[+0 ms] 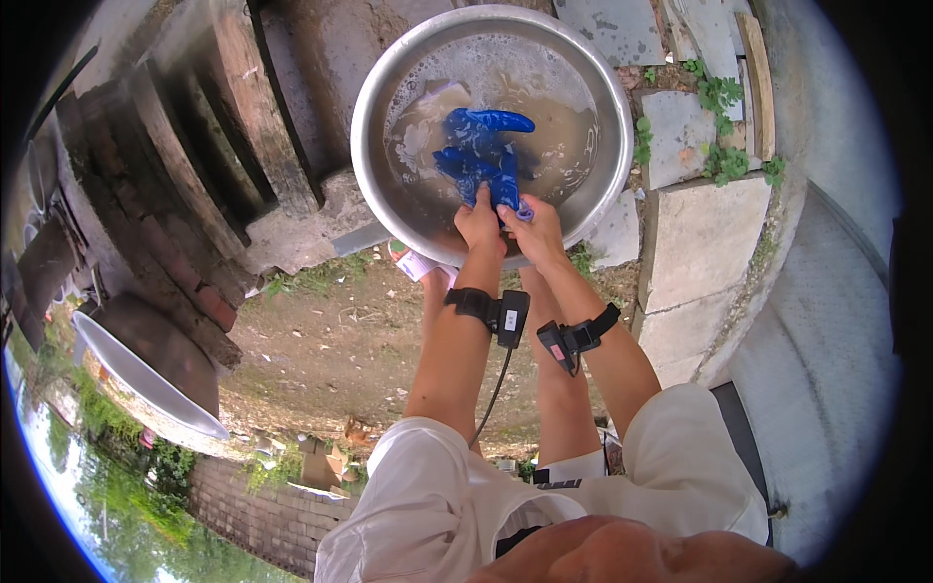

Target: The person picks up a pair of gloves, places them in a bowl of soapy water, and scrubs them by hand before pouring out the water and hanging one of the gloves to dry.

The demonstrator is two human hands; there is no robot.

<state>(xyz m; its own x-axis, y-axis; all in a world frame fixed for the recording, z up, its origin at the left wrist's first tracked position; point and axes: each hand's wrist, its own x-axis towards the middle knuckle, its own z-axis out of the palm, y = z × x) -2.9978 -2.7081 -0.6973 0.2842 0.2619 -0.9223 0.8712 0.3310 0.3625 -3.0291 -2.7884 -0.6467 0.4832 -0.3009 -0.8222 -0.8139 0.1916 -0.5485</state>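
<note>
A large round metal basin [490, 138] holds murky, sudsy water. Blue rubber-coated gloves [477, 164] lie partly in the water, wet and shiny, with fingers spread upward in the view. At the near side of the basin, my left hand [481, 222] grips the glove material with its thumb on top. Beside it, my right hand [534, 227] pinches the same blue material near a light purple cuff [525, 211]. The two hands are close together. Pale fabric [430, 109] floats at the basin's upper left; its kind is unclear.
Concrete slabs [707, 244] and weeds [721, 95] lie right of the basin. Wooden beams [266, 102] and bricks stand to the left. A second metal basin [149, 379] leans at the lower left. A cable runs from the device strapped to my left forearm.
</note>
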